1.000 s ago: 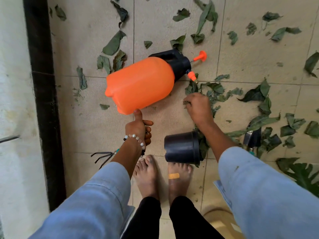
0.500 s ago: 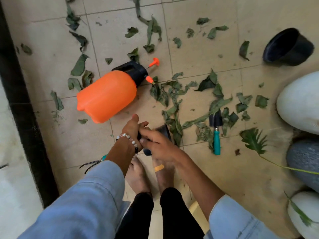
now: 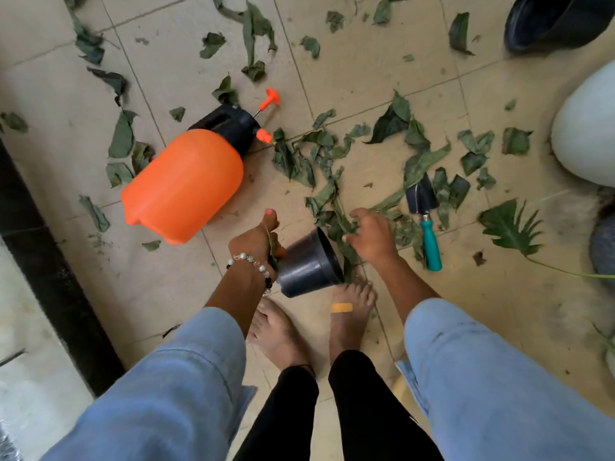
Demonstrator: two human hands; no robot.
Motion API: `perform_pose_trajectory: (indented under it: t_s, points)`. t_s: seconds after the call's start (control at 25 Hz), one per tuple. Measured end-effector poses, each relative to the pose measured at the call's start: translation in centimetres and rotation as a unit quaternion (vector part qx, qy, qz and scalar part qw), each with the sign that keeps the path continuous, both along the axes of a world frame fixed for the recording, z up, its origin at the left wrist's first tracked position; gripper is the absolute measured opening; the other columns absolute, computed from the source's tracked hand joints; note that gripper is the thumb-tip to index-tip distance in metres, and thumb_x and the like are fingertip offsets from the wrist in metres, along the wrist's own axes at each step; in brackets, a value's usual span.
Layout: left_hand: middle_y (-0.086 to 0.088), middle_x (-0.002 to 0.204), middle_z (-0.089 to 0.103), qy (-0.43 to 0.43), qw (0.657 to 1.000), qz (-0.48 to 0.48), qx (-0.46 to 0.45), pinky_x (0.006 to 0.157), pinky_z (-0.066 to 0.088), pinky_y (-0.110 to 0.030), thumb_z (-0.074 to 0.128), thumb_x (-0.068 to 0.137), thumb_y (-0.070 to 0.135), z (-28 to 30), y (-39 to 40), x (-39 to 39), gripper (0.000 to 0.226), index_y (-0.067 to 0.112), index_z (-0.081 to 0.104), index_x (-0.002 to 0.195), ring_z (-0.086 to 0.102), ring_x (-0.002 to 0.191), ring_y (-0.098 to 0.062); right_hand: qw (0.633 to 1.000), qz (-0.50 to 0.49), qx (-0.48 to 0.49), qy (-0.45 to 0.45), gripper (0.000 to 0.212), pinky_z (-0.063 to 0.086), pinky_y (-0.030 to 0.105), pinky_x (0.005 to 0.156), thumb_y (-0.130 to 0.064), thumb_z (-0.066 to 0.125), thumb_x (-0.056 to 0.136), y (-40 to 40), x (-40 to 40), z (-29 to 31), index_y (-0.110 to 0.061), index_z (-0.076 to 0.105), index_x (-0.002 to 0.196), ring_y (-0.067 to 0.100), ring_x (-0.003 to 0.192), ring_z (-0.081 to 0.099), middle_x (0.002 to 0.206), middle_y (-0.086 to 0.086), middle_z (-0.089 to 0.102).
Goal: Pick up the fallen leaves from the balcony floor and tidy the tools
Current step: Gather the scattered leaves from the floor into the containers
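Black plastic pot point(image 3: 309, 264) tipped on its side in my left hand point(image 3: 258, 242), mouth toward the leaves point(image 3: 329, 207) piled on the tiles just ahead of my feet. Right hand point(image 3: 371, 236) is curled into that pile, grabbing some. Trowel point(image 3: 424, 216) lies just beside it, orange sprayer point(image 3: 186, 181) to the left.

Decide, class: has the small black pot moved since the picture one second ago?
Yes. The small black pot, then lying by the right foot, is now gripped by the left hand, tilted, mouth toward the leaves.
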State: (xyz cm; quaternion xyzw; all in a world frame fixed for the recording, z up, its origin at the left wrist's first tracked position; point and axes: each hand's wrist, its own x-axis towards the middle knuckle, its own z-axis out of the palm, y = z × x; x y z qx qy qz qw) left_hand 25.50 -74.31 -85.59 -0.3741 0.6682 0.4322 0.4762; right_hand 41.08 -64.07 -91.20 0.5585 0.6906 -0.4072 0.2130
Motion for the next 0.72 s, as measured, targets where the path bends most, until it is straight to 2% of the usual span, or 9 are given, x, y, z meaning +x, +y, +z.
perform_pose_trajectory:
  t_s: [0.04, 0.12, 0.2, 0.24, 0.32, 0.44, 0.56, 0.68, 0.72]
  points:
    - [0.001, 0.046, 0.043, -0.001, 1.0, 0.001, -0.003, 0.034, 0.027, -0.013, 0.07, 0.087, 0.028, -0.7, -0.1, -0.4, 0.027, 0.005, 0.062, 0.077, 0.031, 0.032, -0.01, 0.995, 0.096, -0.007, -0.03, 0.069, 0.043, 0.039, 0.099, -0.013, 0.069, 0.085, -0.8, 0.1, -1.3, -0.02, 0.035, 0.144, 0.034, 0.123, 0.046, 0.138, 0.019, 0.042]
    - [-0.003, 0.059, 0.05, 0.0, 1.0, -0.005, -0.01, 0.034, 0.027, -0.014, 0.07, 0.087, 0.028, -1.8, -0.4, -1.2, 0.027, 0.006, 0.061, 0.076, 0.034, 0.036, -0.009, 0.952, 0.287, 0.045, -0.095, 0.089, 0.037, 0.044, 0.104, -0.017, 0.065, 0.086, -2.6, -0.1, -3.0, -0.027, 0.006, 0.152, 0.04, 0.13, 0.031, 0.147, 0.023, 0.018]
    - [-0.003, 0.058, 0.058, -0.006, 1.0, -0.015, -0.002, 0.034, 0.028, -0.013, 0.069, 0.088, 0.029, -2.6, -0.5, -1.6, 0.027, 0.007, 0.06, 0.076, 0.04, 0.035, -0.008, 0.915, 0.374, 0.111, -0.103, 0.092, 0.036, 0.043, 0.104, -0.019, 0.063, 0.087, -3.7, 0.3, -4.1, -0.022, -0.002, 0.152, 0.041, 0.132, 0.024, 0.148, 0.023, 0.01]
    - [-0.002, 0.055, 0.062, -0.008, 1.0, -0.018, -0.001, 0.034, 0.031, -0.012, 0.069, 0.088, 0.029, -3.0, -0.7, -1.7, 0.026, 0.008, 0.06, 0.076, 0.047, 0.036, -0.007, 0.917, 0.372, 0.111, -0.088, 0.083, 0.039, 0.041, 0.102, -0.014, 0.059, 0.089, -3.6, 0.7, -4.7, -0.018, 0.006, 0.152, 0.04, 0.132, 0.025, 0.148, 0.02, 0.013]
    - [-0.005, 0.061, 0.068, -0.026, 1.0, -0.016, -0.004, 0.035, 0.037, -0.012, 0.068, 0.088, 0.028, -3.5, -1.1, -1.6, 0.022, 0.008, 0.062, 0.081, 0.062, 0.043, -0.01, 0.945, 0.311, 0.097, -0.03, 0.052, 0.043, 0.031, 0.091, -0.006, 0.049, 0.093, -2.8, 1.1, -5.3, -0.009, 0.037, 0.143, 0.035, 0.125, 0.037, 0.136, 0.013, 0.037]
    - [-0.014, 0.068, 0.069, -0.084, 0.996, 0.016, 0.03, 0.035, 0.044, -0.015, 0.062, 0.092, 0.02, -3.1, -1.2, -1.0, 0.018, 0.002, 0.057, 0.089, 0.062, 0.042, -0.012, 0.99, 0.098, 0.088, 0.055, 0.025, 0.036, 0.018, 0.073, -0.005, 0.055, 0.09, -0.8, 0.6, -4.3, -0.002, 0.068, 0.113, 0.03, 0.1, 0.057, 0.099, 0.007, 0.058]
    - [-0.011, 0.057, 0.065, -0.084, 0.994, 0.024, 0.059, 0.032, 0.04, -0.013, 0.057, 0.095, 0.013, -2.5, -0.7, -0.7, 0.013, 0.003, 0.056, 0.087, 0.049, 0.034, -0.007, 0.987, 0.061, 0.096, 0.117, 0.024, 0.035, 0.011, 0.084, -0.008, 0.067, 0.086, 0.2, -1.5, -2.6, -0.003, 0.07, 0.109, 0.017, 0.101, 0.052, 0.116, 0.015, 0.054]
    - [-0.004, 0.052, 0.06, 0.0, 0.998, -0.01, 0.06, 0.032, 0.032, -0.013, 0.056, 0.096, 0.015, -2.5, -0.5, -1.0, 0.016, 0.004, 0.061, 0.085, 0.039, 0.033, -0.005, 0.983, 0.12, 0.012, 0.141, 0.043, 0.036, 0.015, 0.096, -0.011, 0.056, 0.09, 0.1, -4.3, -1.9, -0.018, 0.055, 0.132, 0.024, 0.123, 0.044, 0.144, 0.009, 0.037]
    - [-0.002, 0.05, 0.059, 0.028, 0.998, -0.027, 0.053, 0.033, 0.031, -0.013, 0.057, 0.096, 0.016, -2.8, -0.6, -1.2, 0.019, 0.002, 0.063, 0.084, 0.038, 0.033, -0.005, 0.982, 0.139, -0.002, 0.126, 0.05, 0.04, 0.023, 0.097, -0.011, 0.053, 0.09, 0.0, -5.0, -2.2, -0.025, 0.047, 0.138, 0.024, 0.126, 0.041, 0.149, 0.005, 0.029]
